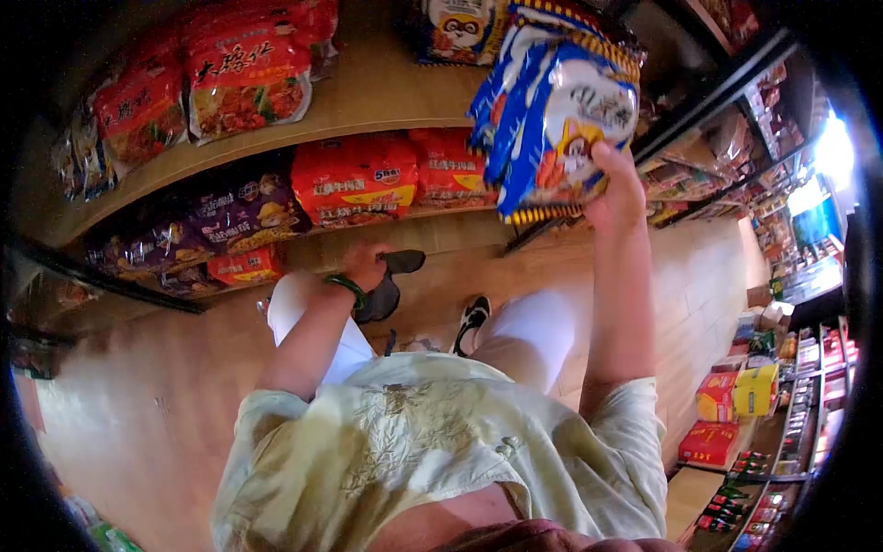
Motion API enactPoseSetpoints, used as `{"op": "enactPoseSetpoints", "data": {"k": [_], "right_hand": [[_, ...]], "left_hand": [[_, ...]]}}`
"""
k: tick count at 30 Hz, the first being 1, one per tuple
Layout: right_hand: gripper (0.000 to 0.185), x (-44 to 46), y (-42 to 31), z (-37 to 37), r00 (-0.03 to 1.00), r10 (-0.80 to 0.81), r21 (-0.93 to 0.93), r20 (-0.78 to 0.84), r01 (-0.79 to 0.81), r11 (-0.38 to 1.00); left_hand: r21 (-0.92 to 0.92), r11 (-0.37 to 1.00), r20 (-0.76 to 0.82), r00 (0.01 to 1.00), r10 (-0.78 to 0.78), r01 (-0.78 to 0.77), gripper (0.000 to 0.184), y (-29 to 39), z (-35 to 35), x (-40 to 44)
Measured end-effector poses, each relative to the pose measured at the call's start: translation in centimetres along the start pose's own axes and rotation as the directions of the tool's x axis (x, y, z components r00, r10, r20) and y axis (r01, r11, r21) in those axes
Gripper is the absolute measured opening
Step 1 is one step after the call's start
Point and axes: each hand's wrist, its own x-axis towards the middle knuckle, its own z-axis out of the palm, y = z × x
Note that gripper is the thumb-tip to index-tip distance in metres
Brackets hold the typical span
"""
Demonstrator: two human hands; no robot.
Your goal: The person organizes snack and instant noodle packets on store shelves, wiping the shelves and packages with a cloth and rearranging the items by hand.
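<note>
My right hand [616, 189] is raised at the front edge of the upper shelf. Its thumb presses over the face of several stacked blue-and-white snack packets [561, 115], which carry a cartoon animal and have yellow-and-black striped ends. Lower down, my left hand [366, 267] is closed around a dark grey cloth [384, 293] that hangs beside my knee. A green bracelet circles that wrist. Behind the held packets, similar packets with a cartoon face [460, 32] stand on the upper shelf [368, 87].
Red noodle bags [248, 69] stand on the upper shelf's left. Below are red multipacks [354, 179] and purple multipacks [244, 216]. A dark metal shelf post [708, 97] runs along the right. Red boxes [708, 443] and bottles stand at lower right. Wooden floor [166, 386] surrounds my legs.
</note>
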Motion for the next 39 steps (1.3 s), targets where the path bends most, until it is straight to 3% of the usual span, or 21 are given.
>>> {"op": "enactPoseSetpoints", "data": {"k": [1,4,7,9,10,13,15,17,19,21,23,25,28,30,33,35,36,39], "right_hand": [[0.051,1.4,-0.3,0.9,0.997,-0.01,-0.024,-0.077,0.008,1.0],[0.058,6.7,0.3,2.0,0.998,0.055,0.072,-0.004,-0.055,0.996],[0.057,9.2,1.0,3.7,0.998,0.059,-0.045,0.017,-0.058,0.997],[0.058,10.2,1.7,4.5,0.997,0.061,-0.125,-0.04,-0.065,0.99],[0.058,10.4,2.1,4.8,0.997,0.066,-0.124,-0.037,-0.071,0.99],[0.063,10.7,2.9,5.1,0.997,-0.028,-0.367,-0.079,-0.003,0.93],[0.066,10.8,3.0,4.6,1.0,-0.013,-0.432,0.005,0.014,0.902],[0.069,10.1,2.9,4.8,0.989,-0.147,-0.749,-0.027,0.077,0.658],[0.072,10.3,3.4,3.9,0.982,-0.186,-0.754,0.018,0.135,0.643],[0.074,10.0,4.1,3.0,0.972,-0.228,-0.755,0.061,0.194,0.627],[0.076,8.9,4.5,2.8,0.912,-0.407,-0.929,0.049,0.192,0.318],[0.085,7.6,5.1,3.8,0.888,-0.451,-0.876,0.09,0.286,0.388],[0.095,6.3,6.1,4.8,0.809,-0.528,-0.953,0.26,0.304,-0.004],[0.091,6.4,6.5,5.0,0.821,-0.517,-0.954,0.241,0.299,0.03],[0.085,7.4,7.0,5.2,0.809,-0.529,-0.947,0.258,0.32,0.028],[0.087,7.8,7.2,5.5,0.827,-0.504,-0.963,0.247,0.267,-0.035],[0.093,8.0,7.0,5.7,0.894,-0.412,-0.98,0.179,0.198,0.004],[0.092,8.0,7.2,5.6,0.889,-0.421,-0.974,0.182,0.221,0.045]], "left_hand": [[-0.015,1.0,-0.014,1.0,-0.005,0.005,0.03,0.5,-0.2,0.0],[-0.115,0.993,0.066,0.998,-0.007,0.014,0.03,1.3,-0.7,0.2],[-0.001,0.995,-0.015,0.995,0.096,-0.096,0.032,2.3,-1.5,-0.4],[0.108,0.992,0.195,0.98,0.051,-0.073,0.033,4.4,-3.9,-1.2],[0.106,0.992,0.194,0.98,0.045,-0.066,0.033,4.9,-4.5,-1.4],[0.24,0.954,0.283,0.953,0.105,-0.177,0.035,4.6,-4.4,-1.5],[0.223,0.936,0.216,0.95,0.226,-0.273,0.037,3.3,-3.0,-1.4],[0.261,0.932,0.282,0.943,0.177,-0.252,0.038,3.3,-2.6,-0.9],[0.302,0.925,0.343,0.931,0.122,-0.233,0.04,3.3,-2.5,-0.8],[0.213,0.94,0.318,0.929,0.19,-0.265,0.039,2.2,-1.5,-0.7],[0.21,0.94,0.346,0.92,0.187,-0.27,0.038,1.6,-0.7,-0.4],[0.209,0.938,0.371,0.91,0.185,-0.276,0.037,0.9,0.0,-0.2],[0.196,0.921,0.285,0.918,0.276,-0.338,0.034,1.4,-0.5,-0.3],[0.285,0.927,0.421,0.901,0.106,-0.243,0.032,3.6,-2.2,-0.6],[0.245,0.918,0.318,0.92,0.229,-0.313,0.028,1.9,-0.9,-0.8],[0.223,0.924,0.325,0.917,0.231,-0.312,0.031,1.8,-0.9,-0.8],[0.198,0.932,0.328,0.916,0.23,-0.304,0.034,2.1,-1.1,-0.9],[0.23,0.931,0.356,0.915,0.19,-0.283,0.027,2.4,-1.4,-0.8]]}}
